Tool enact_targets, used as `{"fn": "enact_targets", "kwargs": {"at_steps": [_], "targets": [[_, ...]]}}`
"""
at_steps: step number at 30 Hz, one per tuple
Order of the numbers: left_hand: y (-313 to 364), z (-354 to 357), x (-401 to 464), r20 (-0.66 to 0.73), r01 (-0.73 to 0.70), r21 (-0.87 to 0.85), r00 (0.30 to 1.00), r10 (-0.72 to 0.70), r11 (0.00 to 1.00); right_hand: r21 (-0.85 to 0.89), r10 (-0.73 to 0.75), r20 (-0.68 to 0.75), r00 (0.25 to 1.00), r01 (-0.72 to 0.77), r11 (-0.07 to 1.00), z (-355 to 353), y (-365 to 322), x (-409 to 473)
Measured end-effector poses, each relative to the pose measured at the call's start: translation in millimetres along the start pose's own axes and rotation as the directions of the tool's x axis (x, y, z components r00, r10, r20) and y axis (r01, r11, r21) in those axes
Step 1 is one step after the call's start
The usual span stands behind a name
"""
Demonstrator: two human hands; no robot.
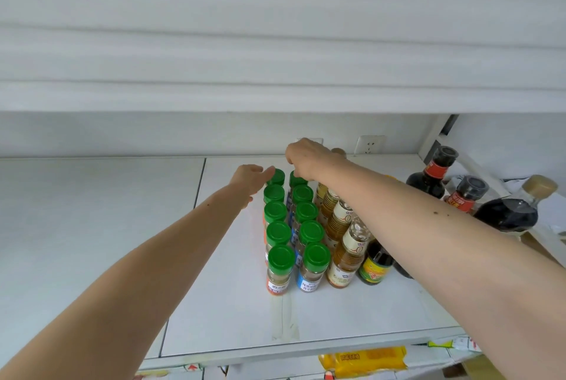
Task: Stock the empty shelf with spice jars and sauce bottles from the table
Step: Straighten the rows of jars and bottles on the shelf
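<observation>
Your spice jars stand on the white shelf [232, 318] at the centre of the frame, in two straight rows running away from you, five to a row, every one capped in green; the front left jar [279, 269] wears an orange label and holds pale brownish powder, the front right jar [314, 268] wears a blue label and holds much the same; the jars touch or nearly touch along each row.

Your left hand [249, 179] reaches to the rearmost jar of the left row [275, 177], thumb and fingers around its green cap; how firmly they close I cannot tell. Your right hand [306, 159] comes down from above on the rearmost jar of the right row [295, 179], fingers curled over its cap and hiding most of it.

Just right of the jars runs a row of clear bottles of golden liquid, the nearest [347, 260] with a white label and a clear cap; beside that one stands a short dark bottle with a green and yellow label [376, 268]; your right forearm crosses over this row.

At the right edge of the frame, well apart from the jars, stand three dark sauce bottles: two with black caps and red neck bands [433, 173] [465, 194], one rounder with a tan cap [514, 211].

On the back wall sits a white socket [370, 144]; at the bottom edge, below the shelf lip, lies a yellow packet [364, 359].
</observation>
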State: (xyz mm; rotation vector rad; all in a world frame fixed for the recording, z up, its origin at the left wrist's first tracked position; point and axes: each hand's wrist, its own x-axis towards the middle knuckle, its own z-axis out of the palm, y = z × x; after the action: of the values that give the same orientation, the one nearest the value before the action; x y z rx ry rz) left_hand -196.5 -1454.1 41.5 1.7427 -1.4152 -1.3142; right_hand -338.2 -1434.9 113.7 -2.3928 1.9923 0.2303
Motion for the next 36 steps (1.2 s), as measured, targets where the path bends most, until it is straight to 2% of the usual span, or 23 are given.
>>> {"fn": "enact_targets", "kwargs": {"at_steps": [7, 11, 14, 19, 22, 29, 36], "targets": [[24.9, -6.9, -38.8, -0.114, -0.145, 0.055, 0.982, 0.15, 0.988, 0.167, -0.091, -0.084, 0.992, 0.104, 0.98, -25.8, 15.8, -38.5], [48.9, 7.6, -72.9, -0.167, -0.254, 0.024, 0.952, 0.254, 0.967, 0.264, -0.149, -0.142, 0.979, 0.182, 0.947, -52.8, 44.7, -81.3], [68.2, 29.0, -98.6, -0.197, -0.332, 0.016, 0.924, 0.329, 0.943, 0.267, -0.149, -0.162, 0.975, 0.189, 0.945, -68.6, 76.1, -118.7], [96.6, 77.9, -131.7, -0.154, -0.463, 0.09, 0.868, 0.472, 0.882, 0.304, -0.097, -0.171, 0.981, 0.146, 0.941, -71.2, 136.7, -169.2], [110.5, 108.9, -149.4, -0.121, -0.536, 0.137, 0.826, 0.551, 0.833, 0.257, -0.085, -0.175, 0.981, 0.129, 0.958, -64.2, 169.8, -189.5], [137.3, 163.9, -162.5, -0.022, -0.582, 0.153, 0.806, 0.591, 0.799, 0.163, -0.122, -0.166, 0.978, 0.149, 0.975, -40.6, 214.8, -218.4], [158.0, 185.6, -153.5, -0.005, -0.519, 0.205, 0.847, 0.531, 0.83, 0.238, -0.143, -0.188, 0.972, 0.187, 0.953, -28.8, 222.0, -215.9]]}}
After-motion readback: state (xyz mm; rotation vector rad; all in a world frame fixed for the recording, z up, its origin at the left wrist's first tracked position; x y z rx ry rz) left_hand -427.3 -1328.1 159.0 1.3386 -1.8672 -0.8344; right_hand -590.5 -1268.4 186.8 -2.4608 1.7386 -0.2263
